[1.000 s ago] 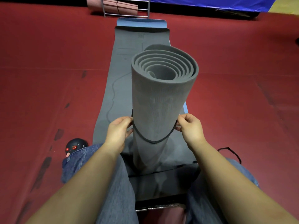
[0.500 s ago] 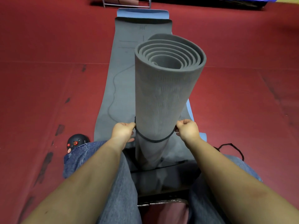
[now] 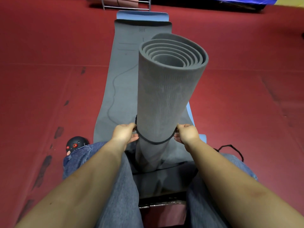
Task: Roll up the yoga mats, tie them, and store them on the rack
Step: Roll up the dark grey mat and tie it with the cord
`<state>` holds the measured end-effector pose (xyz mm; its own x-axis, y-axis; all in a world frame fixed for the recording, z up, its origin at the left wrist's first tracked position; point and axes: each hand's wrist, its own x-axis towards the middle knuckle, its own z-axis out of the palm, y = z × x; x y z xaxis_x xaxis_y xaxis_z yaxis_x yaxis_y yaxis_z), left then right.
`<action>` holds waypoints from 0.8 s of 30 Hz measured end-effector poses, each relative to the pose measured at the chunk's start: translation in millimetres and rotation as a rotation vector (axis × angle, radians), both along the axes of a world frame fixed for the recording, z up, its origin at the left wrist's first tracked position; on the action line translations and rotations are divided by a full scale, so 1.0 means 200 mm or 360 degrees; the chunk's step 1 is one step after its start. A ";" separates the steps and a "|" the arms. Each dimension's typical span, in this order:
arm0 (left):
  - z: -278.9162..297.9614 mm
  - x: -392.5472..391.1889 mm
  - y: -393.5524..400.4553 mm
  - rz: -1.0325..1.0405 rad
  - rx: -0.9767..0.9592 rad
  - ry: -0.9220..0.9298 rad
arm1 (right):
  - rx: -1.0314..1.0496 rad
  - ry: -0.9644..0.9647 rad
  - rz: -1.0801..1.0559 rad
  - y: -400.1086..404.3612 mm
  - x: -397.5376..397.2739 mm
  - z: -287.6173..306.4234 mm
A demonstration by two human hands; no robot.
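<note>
Head view, surroundings: red floor [image 3: 49, 79] all round, scuffed with dark marks on the person's left. A round black device [image 3: 76, 144] with red dots lies beside the left knee. A second black cord [image 3: 233, 149] lies loose on the floor by the right knee. A metal rack [image 3: 125, 4] with pinkish rolls stands at the far end.
In the way: the upright roll hides much of the flat grey mat [image 3: 122, 83] behind it; a blue mat [image 3: 142, 14] shows beneath that mat's far edge.
Rolled mat: grey rolled mat [image 3: 166, 99] stands on end between the knees, leaning slightly away.
Band: thin black band [image 3: 154, 142] loops the roll low down, sagging in front.
Left hand [image 3: 124, 133]: pinches the band at the roll's left side.
Right hand [image 3: 187, 133]: pinches the band at the right side.
Texture: foam, matte, fine ribbed grain; spiral layers show at the top end.
</note>
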<state>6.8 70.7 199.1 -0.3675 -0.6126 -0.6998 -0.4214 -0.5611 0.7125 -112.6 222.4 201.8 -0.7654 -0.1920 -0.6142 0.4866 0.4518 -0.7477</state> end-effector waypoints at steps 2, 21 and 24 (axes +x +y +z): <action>0.02 0.02 0.01 -0.0114 -0.0067 0.0018 | 0.0006 0.0118 0.0141 0.03 0.01 0.04; 0.12 0.01 0.23 -0.0461 -0.0280 0.0423 | -0.0376 0.0325 0.0148 0.09 0.19 0.28; 0.18 -0.07 0.24 -0.0480 -0.0412 0.0390 | -0.0512 0.0268 0.0013 0.08 0.15 0.34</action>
<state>-8.0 118.5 234.8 -0.6912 -0.5963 -0.4084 -0.3403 -0.2300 0.9118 -82.6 238.6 269.4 -0.8484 -0.3613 -0.3869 0.3421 0.1836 -0.9216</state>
